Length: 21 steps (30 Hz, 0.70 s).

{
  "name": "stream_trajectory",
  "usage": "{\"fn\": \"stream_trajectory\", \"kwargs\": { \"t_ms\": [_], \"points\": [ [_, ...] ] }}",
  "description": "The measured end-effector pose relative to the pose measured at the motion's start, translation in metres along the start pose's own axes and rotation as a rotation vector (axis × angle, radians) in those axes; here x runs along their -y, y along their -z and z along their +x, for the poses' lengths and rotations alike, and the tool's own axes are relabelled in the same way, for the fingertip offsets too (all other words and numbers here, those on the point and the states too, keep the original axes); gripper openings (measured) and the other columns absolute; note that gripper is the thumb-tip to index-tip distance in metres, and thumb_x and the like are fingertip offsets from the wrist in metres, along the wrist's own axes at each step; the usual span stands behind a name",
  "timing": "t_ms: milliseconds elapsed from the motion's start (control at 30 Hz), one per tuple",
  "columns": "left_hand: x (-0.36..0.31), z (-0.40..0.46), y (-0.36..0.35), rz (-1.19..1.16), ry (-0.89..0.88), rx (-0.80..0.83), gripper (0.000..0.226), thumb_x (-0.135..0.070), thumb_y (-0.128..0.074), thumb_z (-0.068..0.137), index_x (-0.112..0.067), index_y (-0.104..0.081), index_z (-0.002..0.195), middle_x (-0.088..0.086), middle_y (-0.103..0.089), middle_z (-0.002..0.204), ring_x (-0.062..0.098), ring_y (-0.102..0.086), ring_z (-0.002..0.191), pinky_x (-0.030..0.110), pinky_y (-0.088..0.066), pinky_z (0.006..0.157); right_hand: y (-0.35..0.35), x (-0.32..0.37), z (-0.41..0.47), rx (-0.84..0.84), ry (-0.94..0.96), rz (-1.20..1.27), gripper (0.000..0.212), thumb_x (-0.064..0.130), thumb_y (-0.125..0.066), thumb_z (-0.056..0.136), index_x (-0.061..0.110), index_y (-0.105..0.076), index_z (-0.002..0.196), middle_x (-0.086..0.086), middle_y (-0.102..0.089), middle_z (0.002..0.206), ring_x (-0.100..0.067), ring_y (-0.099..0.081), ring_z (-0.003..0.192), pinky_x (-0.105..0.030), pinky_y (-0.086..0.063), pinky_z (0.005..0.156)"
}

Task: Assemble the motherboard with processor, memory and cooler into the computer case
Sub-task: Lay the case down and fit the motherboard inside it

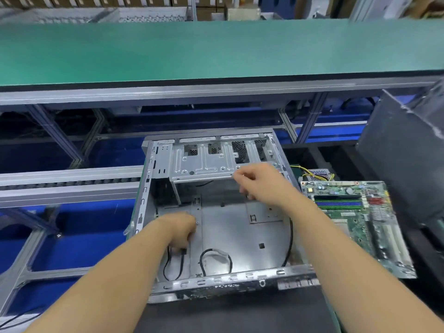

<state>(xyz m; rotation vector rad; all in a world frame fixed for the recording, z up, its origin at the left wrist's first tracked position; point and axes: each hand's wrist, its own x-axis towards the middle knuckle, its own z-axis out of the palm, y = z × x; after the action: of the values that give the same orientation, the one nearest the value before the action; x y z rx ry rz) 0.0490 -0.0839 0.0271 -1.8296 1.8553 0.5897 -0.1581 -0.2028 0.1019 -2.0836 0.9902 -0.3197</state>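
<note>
Motherboard point(355, 219) sits beside case point(216, 236); both hands inside w/ fingers curled, left point(180, 230) on cable point(179, 257), right point(258, 181) unclear.

A dark work surface point(240, 313) carries the open metal computer case point(216, 282), with the green motherboard point(360, 224) lying flat just beside it on the right.

Two bare forearms enter from the bottom edge of the view, each ending in a bare hand. The left hand point(181, 230) wears no glove, ring or watch, and no sleeve shows anywhere along its arm up to the frame edge. The right hand point(260, 182) is equally bare, with short, plain fingernails visible on its fingers point(242, 175), and its forearm likewise shows no sleeve, strap or band.
</note>
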Motion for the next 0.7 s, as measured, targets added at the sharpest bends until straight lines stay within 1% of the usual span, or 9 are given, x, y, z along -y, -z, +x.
{"fn": "stream_trajectory", "kwargs": {
  "t_ms": [67,167,233,300,367,467,567,633,700],
  "points": [
    [-0.012,-0.001,0.019,-0.120,-0.010,-0.263,0.015,-0.027,-0.053,0.085,-0.018,-0.057,0.074,-0.001,-0.059,0.079,0.023,-0.055,0.076,0.028,-0.041,0.063,0.024,-0.012,-0.004,-0.283,-0.018,0.065,0.030,0.031,-0.055,0.099,0.016,-0.069,0.078,-0.001,-0.068,0.066,-0.002,-0.055,0.048,-0.030,-0.051,0.055],
    [-0.049,0.007,0.062,-0.402,-0.011,-0.636,0.021,-0.033,-0.048,0.091,-0.022,-0.051,0.073,-0.008,-0.056,0.070,0.022,-0.055,0.072,0.031,-0.041,0.060,0.053,-0.044,-0.012,-0.626,-0.122,0.058,0.039,0.028,-0.051,0.098,0.001,-0.063,0.073,-0.016,-0.065,0.068,-0.022,-0.057,0.060,-0.042,-0.050,0.065],
    [-0.082,0.017,0.092,-0.595,-0.052,-0.737,0.019,-0.031,-0.046,0.093,-0.022,-0.057,0.081,-0.007,-0.061,0.075,0.021,-0.058,0.073,0.033,-0.049,0.064,0.065,-0.071,-0.019,-0.751,-0.215,0.015,0.043,0.028,-0.049,0.100,0.008,-0.050,0.061,-0.010,-0.059,0.062,-0.027,-0.052,0.060,-0.040,-0.044,0.060],
    [-0.118,0.028,0.118,-0.683,-0.110,-0.769,0.016,-0.029,-0.047,0.095,-0.021,-0.059,0.090,-0.003,-0.064,0.085,0.021,-0.060,0.078,0.035,-0.051,0.069,0.075,-0.097,-0.029,-0.788,-0.288,-0.047,0.036,0.027,-0.048,0.101,0.017,-0.052,0.066,-0.001,-0.056,0.062,-0.020,-0.048,0.059,-0.031,-0.035,0.054],
    [-0.151,0.041,0.135,-0.718,-0.150,-0.759,0.013,-0.028,-0.049,0.095,-0.020,-0.059,0.100,0.001,-0.063,0.094,0.023,-0.058,0.084,0.036,-0.049,0.072,0.082,-0.122,-0.038,-0.772,-0.361,-0.109,0.022,0.028,-0.050,0.101,0.015,-0.066,0.094,-0.006,-0.066,0.084,-0.022,-0.056,0.072,-0.031,-0.038,0.058],
    [-0.195,0.060,0.146,-0.704,-0.167,-0.663,0.024,-0.021,-0.053,0.094,-0.015,-0.055,0.117,0.008,-0.060,0.105,0.028,-0.056,0.091,0.040,-0.050,0.077,0.094,-0.155,-0.052,-0.717,-0.511,-0.179,0.040,0.032,-0.055,0.100,0.014,-0.055,0.136,-0.015,-0.056,0.126,-0.034,-0.058,0.101,-0.040,-0.047,0.078],
    [-0.236,0.077,0.152,-0.682,-0.140,-0.590,0.030,-0.015,-0.054,0.093,-0.012,-0.049,0.122,0.011,-0.051,0.116,0.032,-0.054,0.100,0.044,-0.048,0.079,0.102,-0.183,-0.068,-0.630,-0.622,-0.298,0.055,0.033,-0.061,0.096,0.016,-0.043,0.145,-0.017,-0.046,0.139,-0.040,-0.047,0.124,-0.051,-0.044,0.099],
    [-0.262,0.090,0.153,-0.736,-0.117,-0.518,0.038,-0.015,-0.057,0.093,-0.011,-0.043,0.129,0.015,-0.048,0.124,0.036,-0.052,0.105,0.045,-0.047,0.079,0.106,-0.199,-0.079,-0.572,-0.691,-0.355,0.059,0.036,-0.064,0.093,0.017,-0.040,0.144,-0.017,-0.041,0.142,-0.041,-0.039,0.130,-0.054,-0.039,0.102],
    [-0.283,0.103,0.149,-0.869,-0.026,-0.470,0.048,-0.018,-0.060,0.093,-0.013,-0.037,0.135,0.017,-0.045,0.132,0.039,-0.048,0.117,0.048,-0.048,0.088,0.110,-0.214,-0.089,-0.525,-0.745,-0.370,0.064,0.040,-0.066,0.090,0.020,-0.036,0.143,-0.015,-0.036,0.146,-0.041,-0.035,0.132,-0.055,-0.037,0.102]
  ]
}}
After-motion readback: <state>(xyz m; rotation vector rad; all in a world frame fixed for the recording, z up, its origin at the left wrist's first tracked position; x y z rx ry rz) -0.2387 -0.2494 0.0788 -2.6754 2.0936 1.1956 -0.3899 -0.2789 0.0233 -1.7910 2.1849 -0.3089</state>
